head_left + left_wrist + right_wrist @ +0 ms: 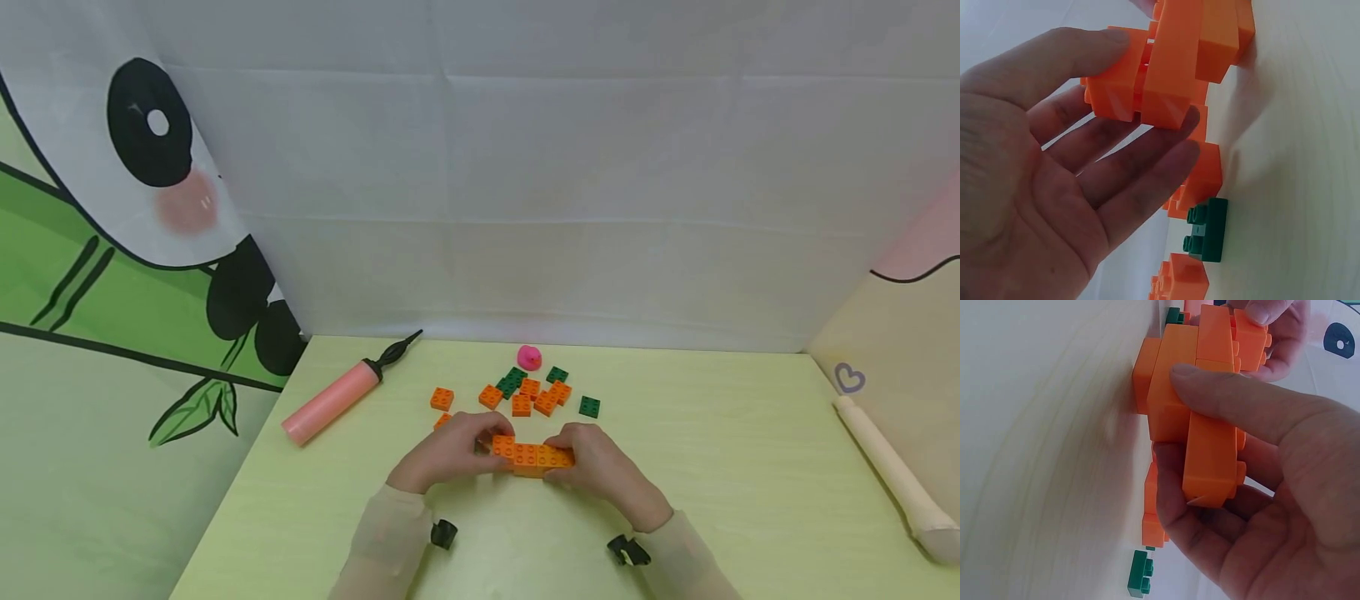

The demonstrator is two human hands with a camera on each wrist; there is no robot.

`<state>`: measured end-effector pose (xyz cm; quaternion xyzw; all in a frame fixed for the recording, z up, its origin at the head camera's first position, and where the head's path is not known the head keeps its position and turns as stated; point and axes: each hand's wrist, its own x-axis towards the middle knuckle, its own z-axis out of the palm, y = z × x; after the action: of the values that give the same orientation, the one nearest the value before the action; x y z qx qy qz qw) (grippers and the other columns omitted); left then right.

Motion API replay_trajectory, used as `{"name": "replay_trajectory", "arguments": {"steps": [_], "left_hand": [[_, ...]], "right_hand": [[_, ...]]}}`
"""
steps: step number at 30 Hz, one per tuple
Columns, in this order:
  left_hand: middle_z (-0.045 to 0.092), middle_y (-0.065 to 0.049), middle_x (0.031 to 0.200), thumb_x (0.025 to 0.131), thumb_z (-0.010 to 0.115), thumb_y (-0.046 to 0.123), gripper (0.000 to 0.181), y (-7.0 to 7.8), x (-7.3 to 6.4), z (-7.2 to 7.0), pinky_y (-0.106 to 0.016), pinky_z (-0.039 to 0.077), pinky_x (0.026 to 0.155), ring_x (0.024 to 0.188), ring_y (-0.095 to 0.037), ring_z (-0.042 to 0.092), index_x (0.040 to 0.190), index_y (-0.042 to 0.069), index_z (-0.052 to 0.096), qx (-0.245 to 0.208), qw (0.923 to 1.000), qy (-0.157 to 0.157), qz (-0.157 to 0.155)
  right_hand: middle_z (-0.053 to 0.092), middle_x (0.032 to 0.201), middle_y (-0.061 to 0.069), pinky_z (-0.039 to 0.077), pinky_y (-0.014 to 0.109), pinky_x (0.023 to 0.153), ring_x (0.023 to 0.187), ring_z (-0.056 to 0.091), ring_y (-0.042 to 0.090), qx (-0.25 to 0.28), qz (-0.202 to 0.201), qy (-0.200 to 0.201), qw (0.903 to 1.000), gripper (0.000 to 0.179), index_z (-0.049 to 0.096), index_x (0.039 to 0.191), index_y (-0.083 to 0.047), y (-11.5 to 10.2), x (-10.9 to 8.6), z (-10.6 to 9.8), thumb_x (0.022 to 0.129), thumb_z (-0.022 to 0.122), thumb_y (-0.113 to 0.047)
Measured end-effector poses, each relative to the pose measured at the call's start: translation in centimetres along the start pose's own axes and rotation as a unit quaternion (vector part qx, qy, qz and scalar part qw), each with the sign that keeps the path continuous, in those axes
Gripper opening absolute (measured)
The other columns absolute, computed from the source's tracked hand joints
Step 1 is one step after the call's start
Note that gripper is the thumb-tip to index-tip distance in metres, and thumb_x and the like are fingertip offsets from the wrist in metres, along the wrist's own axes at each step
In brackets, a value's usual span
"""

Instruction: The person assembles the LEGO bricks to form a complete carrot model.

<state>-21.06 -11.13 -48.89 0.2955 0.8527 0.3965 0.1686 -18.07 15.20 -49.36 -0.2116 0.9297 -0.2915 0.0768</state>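
A stepped stack of orange toy building bricks [527, 458] stands close over the table between both hands. My left hand [453, 454] pinches a small orange brick [1113, 81] at the stack's upper left end. In the left wrist view, studs show in a narrow gap between that brick and the longer one beneath it. My right hand [600, 467] grips the stack's right end, its thumb [1200, 387] pressed along the side and its fingers behind. The left hand's other fingers stretch out behind the stack.
Beyond the hands lie several loose orange bricks [547, 403] and green bricks [590, 407], with a small pink object [529, 357] behind them. A pink hand pump [333, 404] lies at the left. Along the right edge is a long cream-coloured roll [892, 475]. A cloth wall [562, 208] closes the back.
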Motion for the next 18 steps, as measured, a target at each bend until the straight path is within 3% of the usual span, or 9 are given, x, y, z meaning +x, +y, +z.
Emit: {"name": "replay_trajectory", "arguments": {"steps": [4, 11, 18], "left_hand": [[0.068, 0.016, 0.109, 0.092, 0.082, 0.030, 0.026, 0.02, -0.04, 0.15, -0.036, 0.056, 0.090, 0.101, -0.010, 0.066, 0.113, 0.028, 0.067, -0.019, 0.9998, -0.005, -0.008], [0.068, 0.016, 0.109, 0.093, 0.081, 0.031, 0.025, -0.26, -0.17, 0.22, -0.043, 0.052, 0.096, 0.104, -0.012, 0.063, 0.111, 0.028, 0.064, -0.039, 0.9992, -0.009, 0.000], [0.068, 0.014, 0.111, 0.092, 0.083, 0.029, 0.025, -0.72, -0.12, 0.30, -0.040, 0.053, 0.092, 0.102, -0.013, 0.063, 0.110, 0.026, 0.065, -0.062, 0.9980, -0.011, 0.002]], "right_hand": [[0.065, 0.087, -0.006, 0.050, 0.030, 0.075, 0.077, 0.053, 0.012, 0.001, 0.002, -0.001, 1.0000, 0.037, 0.080, 0.112, -0.003, -0.05, -0.05, -0.05, 0.080, 0.092, -0.015], [0.065, 0.087, -0.005, 0.050, 0.031, 0.075, 0.078, 0.053, 0.013, -0.002, 0.001, 0.000, 1.0000, 0.038, 0.079, 0.113, -0.001, -0.03, -0.12, 0.06, 0.080, 0.092, -0.015], [0.065, 0.087, -0.005, 0.050, 0.032, 0.076, 0.078, 0.053, 0.012, -0.006, 0.006, 0.000, 1.0000, 0.039, 0.079, 0.113, -0.002, 0.04, -0.06, 0.11, 0.080, 0.093, -0.015]]}}
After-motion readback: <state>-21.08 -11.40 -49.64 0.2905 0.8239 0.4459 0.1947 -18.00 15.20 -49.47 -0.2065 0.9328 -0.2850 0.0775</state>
